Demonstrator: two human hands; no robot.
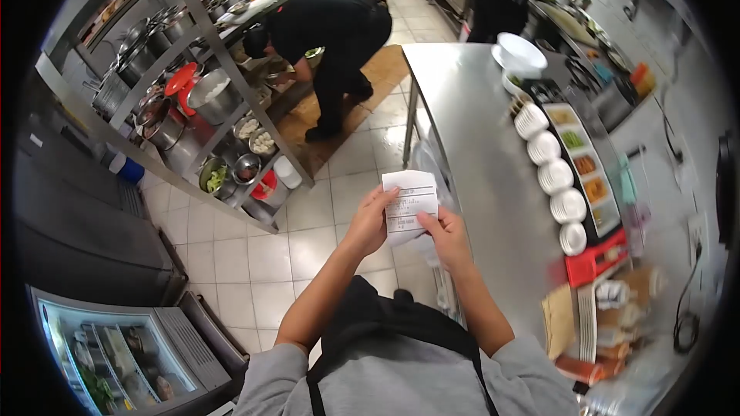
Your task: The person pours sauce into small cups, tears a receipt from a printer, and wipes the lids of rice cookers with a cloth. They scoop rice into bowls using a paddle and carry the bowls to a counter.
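A printed paper receipt (410,199) is held up in front of my body, its print too small to read. My left hand (371,221) pinches its left edge, the thumb lying over the paper. On the right edge my right hand (447,237) grips it too, thumb on the printed face. Both hands are in the air beside the near left edge of the steel table (482,162). Clear plastic (425,160) hangs at the table's edge behind the paper.
Stacks of white bowls (555,177) and a tray of several foods (583,163) line the table's right side. White bowls (520,54) stand at its far end. A shelf rack (223,69) holds pots. A person in black (339,31) bends beyond it. A lit fridge (116,354) is lower left.
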